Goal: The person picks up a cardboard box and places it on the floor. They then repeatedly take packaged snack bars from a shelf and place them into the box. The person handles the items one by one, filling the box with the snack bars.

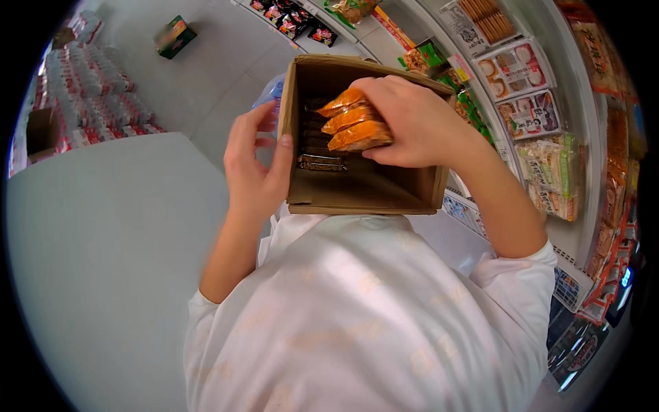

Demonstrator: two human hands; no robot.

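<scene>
An upright cardboard box (370, 193) stands open in front of my body. My right hand (412, 121) is inside its mouth, closed around several orange snack packets (358, 123) stacked side by side. Below and left of these, a row of dark-wrapped packets (323, 162) lines the left inner wall of the box. My left hand (257, 159) rests at the box's left edge, thumb against the rim and fingers spread along the outside. How firmly it grips the box cannot be made out. Part of a translucent blue plastic item (270, 95) shows behind the left wall.
Store shelves (535, 26) curve along the right, stocked with packaged biscuits (486, 23), white-bagged snacks (548, 175) and green packets (419, 56). Shrink-wrapped bottles (87, 87) are stacked at the left behind a grey surface (108, 247). A dark green carton (175, 37) lies on the tiled floor.
</scene>
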